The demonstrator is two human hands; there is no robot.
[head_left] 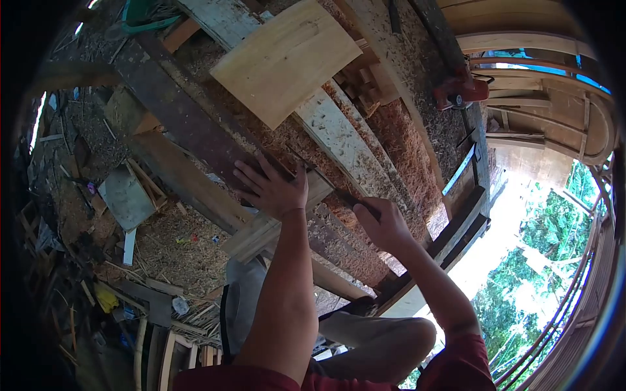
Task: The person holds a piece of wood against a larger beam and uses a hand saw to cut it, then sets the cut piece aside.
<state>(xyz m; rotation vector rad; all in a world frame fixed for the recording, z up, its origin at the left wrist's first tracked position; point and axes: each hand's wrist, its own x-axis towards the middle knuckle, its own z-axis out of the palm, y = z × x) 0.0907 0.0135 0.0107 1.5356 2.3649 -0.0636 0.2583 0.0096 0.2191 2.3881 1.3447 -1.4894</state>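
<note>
Pointing up-left lengthwise: slim tool [344,195], right hand [383,223] fingers curled round; left hand [274,190] splayed.

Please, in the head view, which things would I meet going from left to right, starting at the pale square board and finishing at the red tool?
Pale square board → left hand → right hand → red tool.

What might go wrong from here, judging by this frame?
The narrow tool in the right hand runs close to the left hand; a slip might injure it. The pale wood piece seems steadied mainly by that left hand, so it could shift.
</note>
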